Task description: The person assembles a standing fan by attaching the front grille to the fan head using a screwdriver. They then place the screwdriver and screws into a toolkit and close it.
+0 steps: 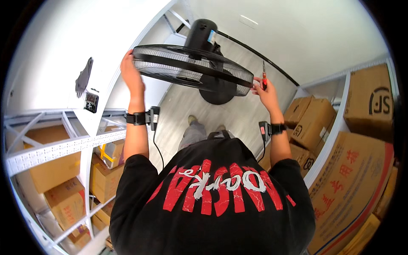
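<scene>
A person's left hand (131,73) is holding on to the left edge of a big black fan (189,66). The right hand (267,94) has a screwdriver (264,81) tucked in its grip, and its fingertips touch the right edge of the fan too. The screwdriver has a red and black handle, and its thin metal end points away from the person.

The fan is out in front of the person, between the two hands. Its wide, round wire cage is tilted, so we see it mostly from the side. The fat black motor (199,36) is on the far side of the cage and has a blue and white sticker. A round black base (217,94) is below the cage, over the grey floor (170,108).

Each wrist wears a black strap with a small box and a wire. The person has a black shirt (212,231) with red and white letters.

Off to the left, a grey cloth (84,77) and a small case (91,102) lie on a white table (42,80). Brown boxes (367,102) fill the shelves on the right.
</scene>
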`<move>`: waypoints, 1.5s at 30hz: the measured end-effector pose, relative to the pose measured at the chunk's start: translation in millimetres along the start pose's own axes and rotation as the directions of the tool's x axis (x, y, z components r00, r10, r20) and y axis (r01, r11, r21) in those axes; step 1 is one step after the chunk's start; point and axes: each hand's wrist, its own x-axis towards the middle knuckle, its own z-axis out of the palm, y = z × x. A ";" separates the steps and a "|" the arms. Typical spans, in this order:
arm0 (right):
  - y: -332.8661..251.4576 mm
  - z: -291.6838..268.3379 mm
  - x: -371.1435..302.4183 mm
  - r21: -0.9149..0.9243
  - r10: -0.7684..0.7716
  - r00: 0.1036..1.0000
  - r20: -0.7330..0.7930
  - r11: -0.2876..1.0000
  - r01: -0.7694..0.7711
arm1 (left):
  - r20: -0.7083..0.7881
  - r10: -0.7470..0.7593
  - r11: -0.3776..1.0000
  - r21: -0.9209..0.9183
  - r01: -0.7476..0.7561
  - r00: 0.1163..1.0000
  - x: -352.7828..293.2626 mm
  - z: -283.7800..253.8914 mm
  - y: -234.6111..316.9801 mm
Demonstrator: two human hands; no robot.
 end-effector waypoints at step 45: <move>-97.7 43.1 -24.8 -0.157 -0.163 0.985 -0.048 0.976 0.154 | 0.686 0.286 0.810 0.199 -0.552 0.668 38.5 -42.6 64.9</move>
